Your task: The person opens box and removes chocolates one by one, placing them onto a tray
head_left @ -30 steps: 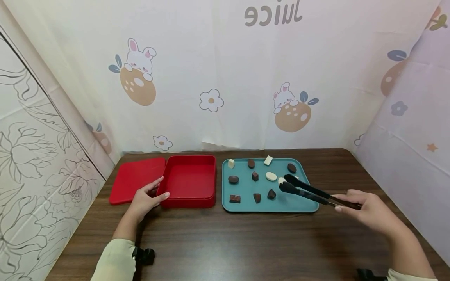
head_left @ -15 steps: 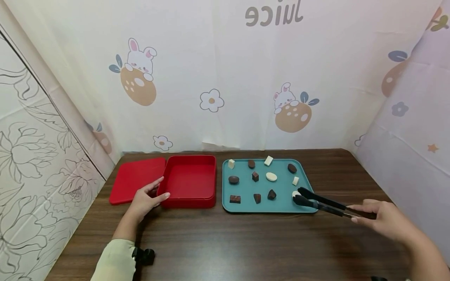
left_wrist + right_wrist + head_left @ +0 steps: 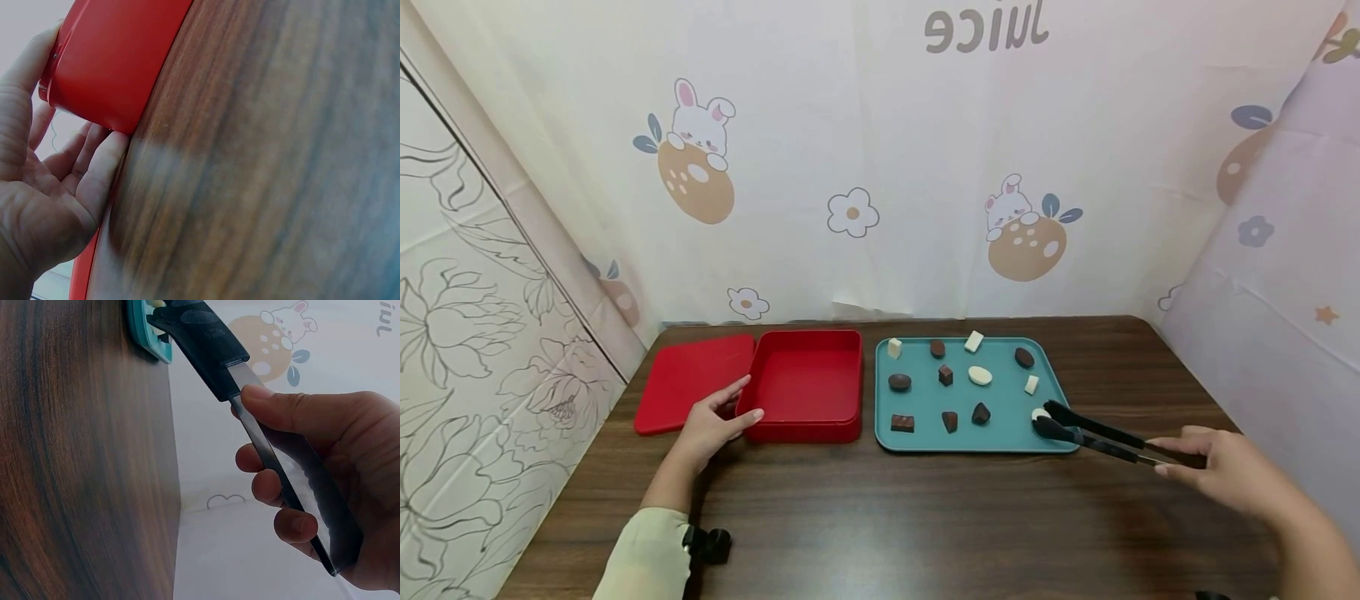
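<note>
My left hand (image 3: 711, 429) grips the near left corner of the red box (image 3: 801, 432), thumb at its front and fingers along its side. In the left wrist view those fingers (image 3: 100, 165) lie against the box's rounded corner (image 3: 119, 62). My right hand (image 3: 1217, 471) holds black-tipped metal tongs (image 3: 1120, 440), thumb on one arm and fingers curled round the other. The tongs' tips sit at a white chocolate (image 3: 1040, 413) near the front right of the teal tray (image 3: 1011, 435), partly covering it. In the right wrist view the tongs (image 3: 209, 359) slant toward the tray's edge (image 3: 150, 340).
Several dark and white chocolates stand spaced on the tray, among them a white oval (image 3: 980, 376) and a dark bar (image 3: 902, 423). A red lid (image 3: 688, 383) lies left of the box. A printed curtain (image 3: 910, 167) hangs behind the wooden table (image 3: 880, 517).
My right hand has carried the tongs and the white chocolate rightward and nearer the tray's front right corner, uncovering a small white piece behind. My left hand has stayed at the box.
</note>
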A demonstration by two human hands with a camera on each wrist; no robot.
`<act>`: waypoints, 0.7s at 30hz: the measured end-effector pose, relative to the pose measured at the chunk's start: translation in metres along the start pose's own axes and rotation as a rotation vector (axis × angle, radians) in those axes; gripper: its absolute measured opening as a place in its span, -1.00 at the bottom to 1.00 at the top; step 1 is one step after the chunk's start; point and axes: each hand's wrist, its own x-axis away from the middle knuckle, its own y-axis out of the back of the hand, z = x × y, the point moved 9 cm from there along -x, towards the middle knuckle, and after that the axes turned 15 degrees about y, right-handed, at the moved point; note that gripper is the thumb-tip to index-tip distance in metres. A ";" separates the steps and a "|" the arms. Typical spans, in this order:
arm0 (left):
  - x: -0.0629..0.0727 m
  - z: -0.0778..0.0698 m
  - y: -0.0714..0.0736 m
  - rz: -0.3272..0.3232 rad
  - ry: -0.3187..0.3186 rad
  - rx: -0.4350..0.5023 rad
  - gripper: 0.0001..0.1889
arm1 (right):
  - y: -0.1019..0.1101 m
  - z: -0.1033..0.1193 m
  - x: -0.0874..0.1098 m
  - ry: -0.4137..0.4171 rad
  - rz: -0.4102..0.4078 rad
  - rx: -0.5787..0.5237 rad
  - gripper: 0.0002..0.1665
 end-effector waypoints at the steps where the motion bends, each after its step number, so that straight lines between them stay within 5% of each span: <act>1: 0.002 -0.002 -0.001 0.005 0.002 0.007 -0.18 | 0.000 -0.001 0.000 -0.015 0.009 -0.001 -0.54; 8: 0.014 -0.014 -0.004 0.020 0.017 0.015 -0.19 | -0.001 -0.006 0.000 -0.061 0.052 -0.014 -0.50; 21: -0.005 0.005 0.001 -0.009 -0.001 -0.012 -0.16 | 0.007 -0.001 0.007 -0.001 -0.122 -0.037 -0.55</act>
